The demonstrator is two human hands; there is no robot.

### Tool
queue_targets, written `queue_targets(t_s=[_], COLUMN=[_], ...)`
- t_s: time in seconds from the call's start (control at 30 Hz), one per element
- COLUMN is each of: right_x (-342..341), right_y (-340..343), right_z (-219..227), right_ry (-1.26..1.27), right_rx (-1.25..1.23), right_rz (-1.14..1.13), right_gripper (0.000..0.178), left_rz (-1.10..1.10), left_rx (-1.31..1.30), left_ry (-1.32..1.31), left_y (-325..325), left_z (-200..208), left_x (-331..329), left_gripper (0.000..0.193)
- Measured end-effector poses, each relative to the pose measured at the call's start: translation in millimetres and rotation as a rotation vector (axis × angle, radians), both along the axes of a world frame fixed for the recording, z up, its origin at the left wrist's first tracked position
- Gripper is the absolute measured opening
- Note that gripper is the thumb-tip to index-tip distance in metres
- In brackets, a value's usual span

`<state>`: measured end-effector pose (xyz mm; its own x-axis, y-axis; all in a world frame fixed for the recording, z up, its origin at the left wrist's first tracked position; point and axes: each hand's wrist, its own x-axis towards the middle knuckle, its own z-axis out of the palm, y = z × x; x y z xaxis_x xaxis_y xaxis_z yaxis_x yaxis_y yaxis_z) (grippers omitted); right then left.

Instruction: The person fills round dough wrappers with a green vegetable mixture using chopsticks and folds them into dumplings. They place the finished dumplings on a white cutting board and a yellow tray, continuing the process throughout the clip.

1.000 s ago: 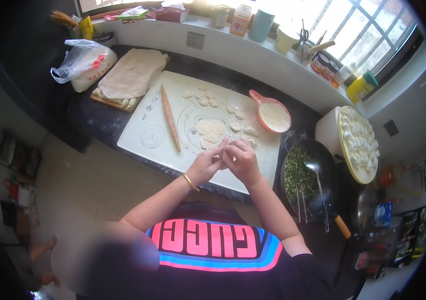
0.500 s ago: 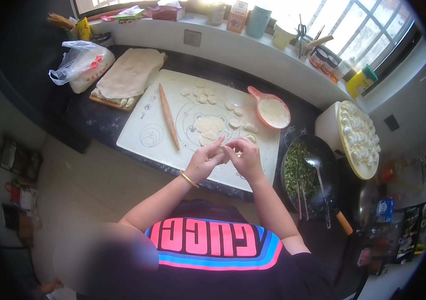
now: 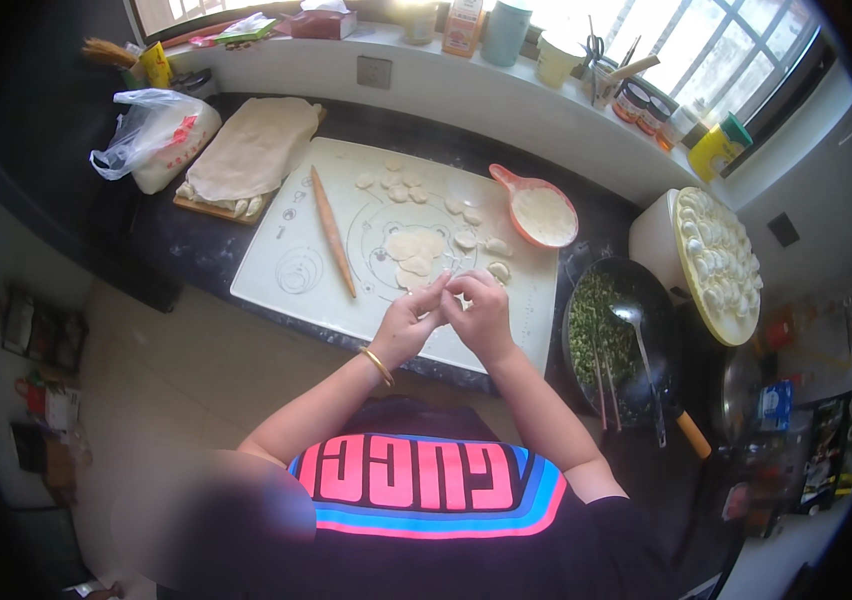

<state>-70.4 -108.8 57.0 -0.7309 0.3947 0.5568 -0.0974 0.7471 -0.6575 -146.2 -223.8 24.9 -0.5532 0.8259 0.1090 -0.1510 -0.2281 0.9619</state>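
Mat [image 3: 371, 287]: rolling pin [image 3: 333, 233] nr L hand [image 3: 410, 320]

A windowsill [image 3: 523, 78] is lined beneath a barred window [image 3: 751, 48].
An orange-and-white carton [image 3: 461, 28] is set beside a teal canister [image 3: 507, 36]; dark-lidded jars [image 3: 630, 102] are grouped near a green-lidded yellow canister [image 3: 714, 150]; a wall socket [image 3: 374, 72] is mounted below.

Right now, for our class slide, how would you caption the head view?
Left hand and right hand meet over a pale mat, near dough rounds and a wooden rolling pin.
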Motion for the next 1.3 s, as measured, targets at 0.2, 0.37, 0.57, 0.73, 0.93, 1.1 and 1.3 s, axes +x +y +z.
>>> queue_targets(t_s=[0.2,0.37,0.57,0.73,0.93,1.1,1.3], right_x=[6,2,12,15,28,27,35], right_y=[3,1,2,-6,-6,-7,-8], right_z=[9,-8,-8,-28,-41,-49,-55], right_ry=[-0.171,-0.045,-0.165,-0.055,-0.226,-0.175,-0.211], right_rx=[-0.169,-0.005,-0.207,0.017,-0.321,-0.187,-0.447], right_rz=[0.025,-0.021,0.015,-0.049,0.015,-0.045,-0.033], right_gripper=[0.006,0.006,0.007,0.008,0.007,0.007,0.007], left_rz=[0.009,-0.014,0.059,-0.03,-0.059,-0.082,-0.108], left_rx=[0.009,-0.017,-0.025,-0.174,-0.219,-0.326,-0.236], left_ry=[-0.063,-0.004,0.015,0.17,0.035,0.215,-0.228], left_y=[-3,0,-1,-8,-16,-15,-14], left_z=[-3,-4,-14,-26,-38,-44,-49], left_x=[-4,2,1,4,9,12,9], left_gripper=[0.043,0.042,0.044,0.043,0.041,0.039,0.04])
